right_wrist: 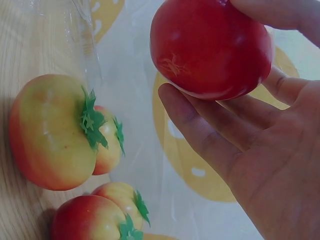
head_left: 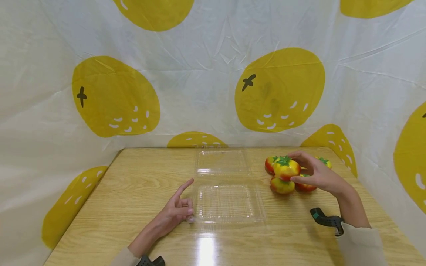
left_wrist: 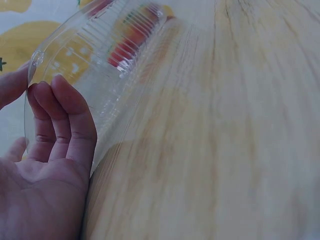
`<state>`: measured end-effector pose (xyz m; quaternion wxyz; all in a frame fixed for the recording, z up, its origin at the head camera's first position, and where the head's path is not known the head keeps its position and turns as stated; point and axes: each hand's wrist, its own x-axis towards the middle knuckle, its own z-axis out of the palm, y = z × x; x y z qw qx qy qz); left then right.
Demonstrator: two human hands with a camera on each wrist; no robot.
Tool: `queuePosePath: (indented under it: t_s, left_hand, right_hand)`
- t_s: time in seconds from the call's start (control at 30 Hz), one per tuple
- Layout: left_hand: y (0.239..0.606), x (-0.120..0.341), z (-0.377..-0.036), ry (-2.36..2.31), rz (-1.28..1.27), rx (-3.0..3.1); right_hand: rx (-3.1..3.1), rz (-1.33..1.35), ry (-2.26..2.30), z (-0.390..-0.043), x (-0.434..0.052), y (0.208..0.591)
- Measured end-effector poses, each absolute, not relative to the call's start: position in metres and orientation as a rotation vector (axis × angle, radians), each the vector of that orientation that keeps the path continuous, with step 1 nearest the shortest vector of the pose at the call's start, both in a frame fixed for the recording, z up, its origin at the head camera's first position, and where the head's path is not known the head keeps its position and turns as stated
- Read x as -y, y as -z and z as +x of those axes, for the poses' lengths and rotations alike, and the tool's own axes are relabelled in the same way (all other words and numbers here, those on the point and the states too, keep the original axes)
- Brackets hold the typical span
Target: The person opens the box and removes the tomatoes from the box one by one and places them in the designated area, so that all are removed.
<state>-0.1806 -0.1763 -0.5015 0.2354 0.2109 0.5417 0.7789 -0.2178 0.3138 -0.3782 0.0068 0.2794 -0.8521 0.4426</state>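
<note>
My right hand (head_left: pixel 316 173) holds a red-and-yellow tomato (head_left: pixel 287 168) with a green leafy top, fingers and thumb around its right side. In the right wrist view the held tomato (right_wrist: pixel 210 50) shows its red underside, above several others. A clear plastic clamshell box (head_left: pixel 226 202) lies unfolded on the table, its lid (head_left: pixel 223 162) at the back. At the box's left edge is my left hand (head_left: pixel 173 212), the index finger stretched out and the others loosely bent. In the left wrist view its fingertips (left_wrist: pixel 64 82) are right at the clear rim.
Several tomatoes sit grouped at the back right of the wooden table (head_left: pixel 143 177), among them one at the front (head_left: pixel 282 185). A white curtain (head_left: pixel 196 92) with yellow fruit prints stands behind and at both sides. Black wrist mounts (head_left: pixel 327 220) show on both sleeves.
</note>
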Motion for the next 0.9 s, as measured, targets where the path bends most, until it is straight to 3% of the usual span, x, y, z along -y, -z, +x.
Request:
queuePosePath:
  t_s: [0.57, 0.9]
  left_hand:
    - [0.500, 0.177, -0.180, -2.137, 0.585, -1.476]
    - [0.501, 0.176, -0.180, -2.130, 0.585, -1.493]
  right_hand:
    - [2.577, 0.993, -1.548, -0.221, -0.329, 0.381]
    - [2.625, 0.876, -1.448, -0.219, -0.336, 0.380]
